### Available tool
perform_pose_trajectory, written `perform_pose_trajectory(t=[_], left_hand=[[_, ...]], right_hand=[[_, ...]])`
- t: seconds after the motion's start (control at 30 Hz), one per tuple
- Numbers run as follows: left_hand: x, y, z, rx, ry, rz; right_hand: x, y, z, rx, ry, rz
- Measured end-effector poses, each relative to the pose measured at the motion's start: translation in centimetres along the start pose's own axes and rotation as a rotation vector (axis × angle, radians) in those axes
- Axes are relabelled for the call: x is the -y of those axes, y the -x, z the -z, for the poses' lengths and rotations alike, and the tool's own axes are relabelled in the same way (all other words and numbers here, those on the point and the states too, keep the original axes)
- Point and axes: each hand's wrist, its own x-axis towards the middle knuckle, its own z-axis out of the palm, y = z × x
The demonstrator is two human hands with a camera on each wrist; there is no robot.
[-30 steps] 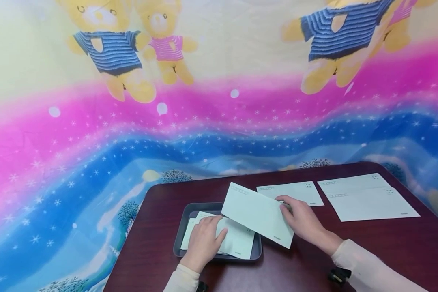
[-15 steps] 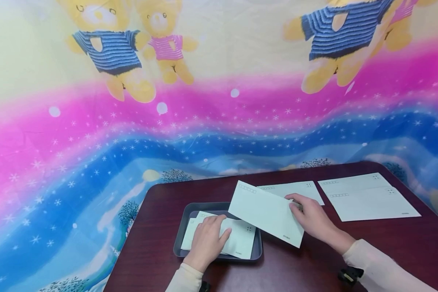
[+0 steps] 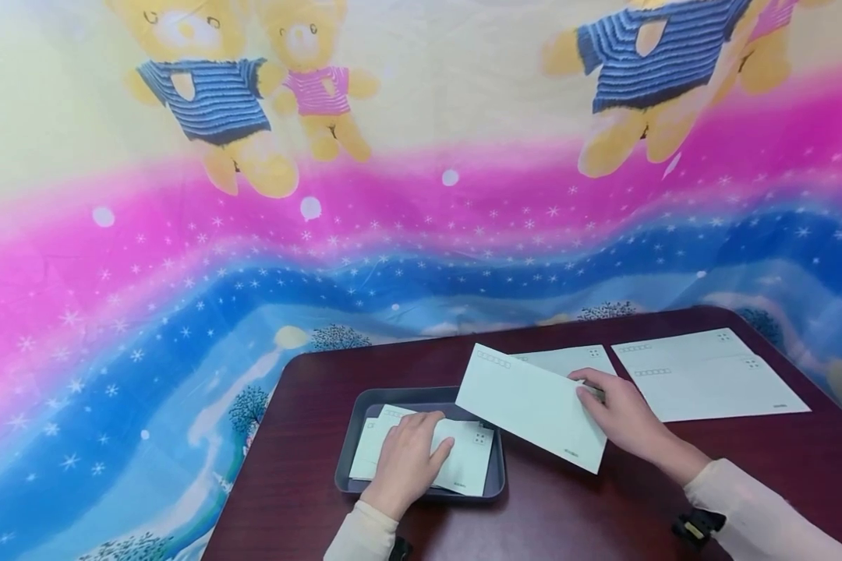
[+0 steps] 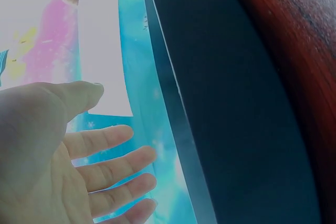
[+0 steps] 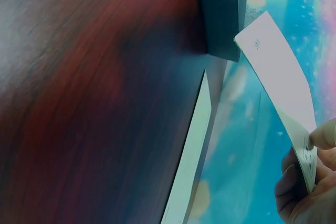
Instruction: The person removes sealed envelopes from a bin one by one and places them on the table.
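One envelope (image 3: 533,405) hangs tilted above the desk (image 3: 281,452), pinched between thumb and fingers in the right grip (image 3: 620,413). Its left corner reaches beside one grey tray (image 3: 421,397). In that tray lie at least two envelopes, overlapping (image 3: 463,460); the exact count is hidden. The left grip (image 3: 408,460) is over them, fingers extended and holding nothing; whether it touches them I can't tell. One lone envelope (image 3: 568,358) lies partly behind the held one, and two more, overlapping (image 3: 716,386), lie farther right. Four bears (image 3: 214,101) show on the backdrop (image 3: 421,202).
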Motion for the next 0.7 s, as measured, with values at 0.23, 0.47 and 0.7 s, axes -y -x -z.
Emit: perform_pose_trajectory(t=[0.23, 0.47, 0.7], left_hand=[[-0.6, -0.3, -0.1, 0.018, 0.007, -0.008], [-1.1, -0.4, -0.4, 0.014, 0.006, -0.027], [-1.9, -0.7, -0.6, 0.019, 0.005, -0.035]], right_hand=[[-1.2, 0.4, 0.8, -0.002, 0.015, -0.004], [-2.5, 0.8, 1.5, 0.013, 0.037, -0.038], [-3.5, 1.0, 1.9, 0.016, 0.068, -0.044]])
